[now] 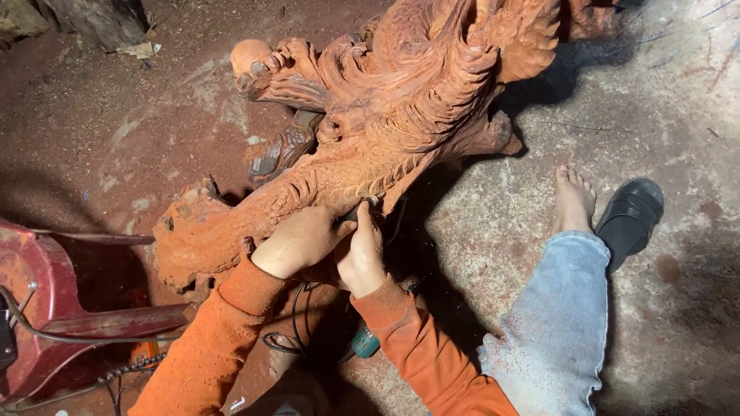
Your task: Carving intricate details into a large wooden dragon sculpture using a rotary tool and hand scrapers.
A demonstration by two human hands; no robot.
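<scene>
Both hands meet at the lower edge of a large reddish wood carving that lies across the dusty floor. The left hand rests palm-down on the wood, fingers curled together over the surface, seemingly to steady both the piece and the other hand. The right hand sits just beside it, touching it, with its fingers closed around a slim tool whose tip meets the carving; pressing the two hands together likely gives finer control of that tip. A teal handpiece or tool body shows below the wrists, and dark cables loop under the forearms; whether they join the held tool cannot be told. The carving is deeply worked: flowing, feather-like ridges and scales run along its length, a rounded knob stands at the upper left end, and the whole surface is matt orange-red under a coat of fine dust. The same dust covers the orange sleeves and the jeans. The person's bare foot is stretched out on the floor beside a black shoe, well apart from the carving's edge. A red machine part stands at the left.
</scene>
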